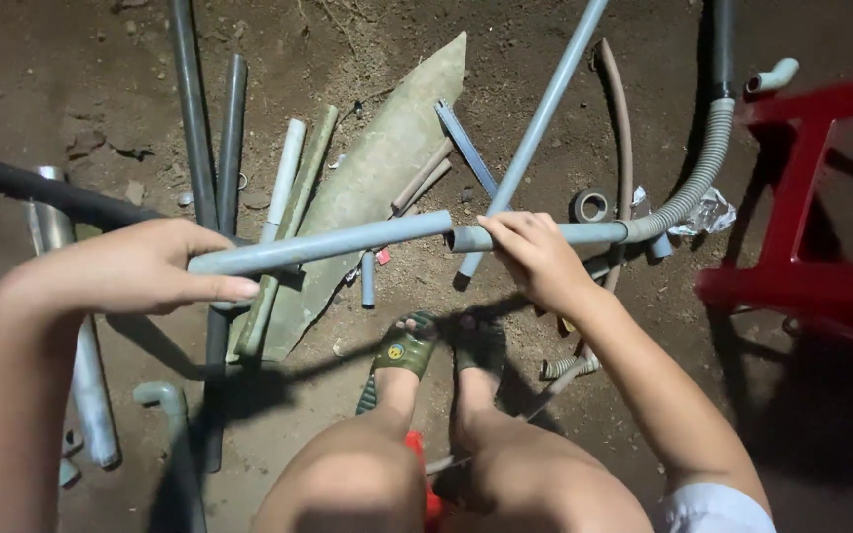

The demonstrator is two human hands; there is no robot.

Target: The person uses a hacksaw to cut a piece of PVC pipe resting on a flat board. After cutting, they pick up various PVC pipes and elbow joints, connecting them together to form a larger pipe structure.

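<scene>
Gripping grey pipe (318, 244) in left hand (140, 268); right hand (535, 259) holding hose-tipped pipe (584, 234)

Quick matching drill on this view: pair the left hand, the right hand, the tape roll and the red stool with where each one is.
Things:
1 left hand
2 right hand
3 tape roll
4 red stool

Places:
A on the dirt beyond the right hand
B right edge of view
C gripping the grey pipe
D on the pipe end joined to the corrugated hose

Pairs: 1-C, 2-D, 3-A, 4-B
</scene>
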